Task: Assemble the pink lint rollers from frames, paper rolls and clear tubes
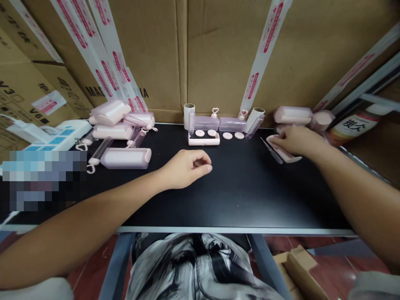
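Observation:
My left hand (191, 168) hovers above the black table with its fingers loosely curled, thumb and fingertips apart, and nothing in it. At the right, my right hand (300, 139) has its fingers closed at the upper left of a pale pink plastic shell (289, 156); the fingertips are partly hidden. Beside the shell lies a slim tool like a small screwdriver (272, 151). At the back middle stand a pink case half (203, 141), two translucent covers (204, 123), heart-topped handles (215, 111), round pink discs (227, 136) and a white paper roll (189, 116).
Several pink lint rollers (126, 158) are heaped at the left, near a white power strip (70, 131). More rollers (293, 114) and a labelled bottle (356, 123) are at the right. Taped cardboard boxes (218, 54) wall off the back. The table's front edge (200, 229) is near my lap.

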Motion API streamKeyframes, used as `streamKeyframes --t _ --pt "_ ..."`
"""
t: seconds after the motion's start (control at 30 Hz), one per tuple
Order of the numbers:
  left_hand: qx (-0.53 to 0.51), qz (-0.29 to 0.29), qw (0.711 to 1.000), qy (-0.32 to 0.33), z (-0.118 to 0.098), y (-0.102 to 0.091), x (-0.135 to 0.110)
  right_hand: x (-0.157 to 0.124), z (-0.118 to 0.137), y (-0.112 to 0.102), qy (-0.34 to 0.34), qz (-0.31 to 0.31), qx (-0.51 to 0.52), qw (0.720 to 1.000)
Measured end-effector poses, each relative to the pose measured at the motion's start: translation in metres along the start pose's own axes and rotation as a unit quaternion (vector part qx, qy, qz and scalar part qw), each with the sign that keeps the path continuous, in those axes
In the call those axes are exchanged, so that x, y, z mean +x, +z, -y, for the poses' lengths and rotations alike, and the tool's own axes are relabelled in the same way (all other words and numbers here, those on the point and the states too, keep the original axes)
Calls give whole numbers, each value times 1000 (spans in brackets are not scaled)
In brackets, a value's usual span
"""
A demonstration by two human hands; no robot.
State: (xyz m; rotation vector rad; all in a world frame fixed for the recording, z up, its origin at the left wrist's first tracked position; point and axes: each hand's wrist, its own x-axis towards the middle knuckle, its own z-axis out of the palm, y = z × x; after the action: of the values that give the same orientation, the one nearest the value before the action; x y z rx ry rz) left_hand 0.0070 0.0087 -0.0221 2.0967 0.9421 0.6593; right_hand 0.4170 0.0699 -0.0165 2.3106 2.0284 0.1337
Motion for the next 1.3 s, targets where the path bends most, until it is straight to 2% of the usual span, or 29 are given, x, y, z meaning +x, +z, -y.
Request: streamKeyframes --t 0.07,0.13,0.23,0.3,0.33,0.4,0.47,0.53,0.6,0.73,0.87,1.1,1.3 --pt "0 0 1000 2 0 0 0 -1 -10 3 -2 25 -8 1000" --pt "0 -1 1000 1 0 1 0 -4 -19 1 4 24 -22 999" --pt "0 -3 1000 -3 1 1 0 -17 -24 -14 37 -20 -53 998" --pt "0 -1 1000 -5 1 1 1 -30 -16 -27 25 -51 -56 997" --pt "2 2 1000 -5 2 1 2 -38 -7 -32 -9 -60 -43 997" --pt "7 6 1000 -6 3 2 2 -51 19 -37 -152 -63 15 986" --pt "15 8 1000 -4 4 2 2 -57 48 -33 -293 -55 41 954" --pt "23 7 1000 1 4 3 2 -53 72 -25 -360 -66 19 930" --pt "26 8 1000 5 3 3 0 -41 86 -16 -385 -67 4 921" --pt "23 17 1000 3 2 3 -1 -15 87 -4 -396 -73 -1 915" --pt "31 20 999 9 1 3 -1 -4 85 4 -376 -103 -10 921" --pt "48 29 998 16 1 0 -2 -5 91 16 -312 -159 12 937" --pt "133 63 987 69 -3 0 -4 -17 88 15 -287 -210 105 929"
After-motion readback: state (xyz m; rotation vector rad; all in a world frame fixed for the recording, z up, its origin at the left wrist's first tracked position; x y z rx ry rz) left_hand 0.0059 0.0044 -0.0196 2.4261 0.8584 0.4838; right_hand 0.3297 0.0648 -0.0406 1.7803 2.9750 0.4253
